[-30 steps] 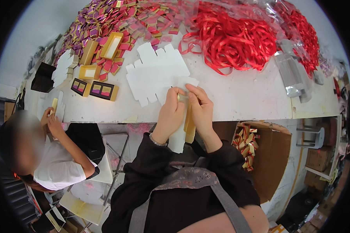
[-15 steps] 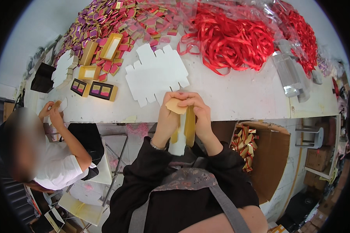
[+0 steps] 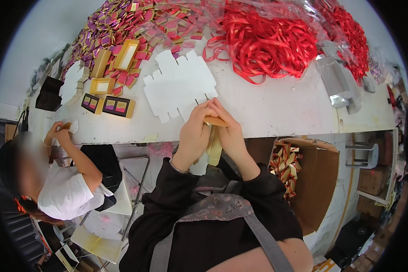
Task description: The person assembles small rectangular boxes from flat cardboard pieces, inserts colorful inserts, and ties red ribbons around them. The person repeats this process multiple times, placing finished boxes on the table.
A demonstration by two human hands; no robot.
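Observation:
Between my two hands, just over the table's front edge, is a gold cardboard box (image 3: pixel 214 149), partly folded up. My left hand (image 3: pixel 195 136) grips it from the left, and my right hand (image 3: pixel 231 138) closes round its right side. The fingertips of both hands meet at the far end, over a folded gold flap (image 3: pixel 216 121). Much of the box is hidden by the palms. Just beyond my fingers, flat white die-cut box blanks (image 3: pixel 181 84) lie on the table.
Red ribbons (image 3: pixel 272 45) pile up at the back right, beside clear plastic boxes (image 3: pixel 332 79). Small pink and purple wrapped pieces (image 3: pixel 118 31) heap at the back left, near gold boxes (image 3: pixel 126 55) and filled black-and-gold boxes (image 3: pixel 118 107). A co-worker (image 3: pixel 68 181) sits at left. A carton (image 3: pixel 315 181) stands lower right.
Both hands have come closer together around the box, and the fingers now join at its far end. The flap that faced up now shows edge-on. The box has tilted.

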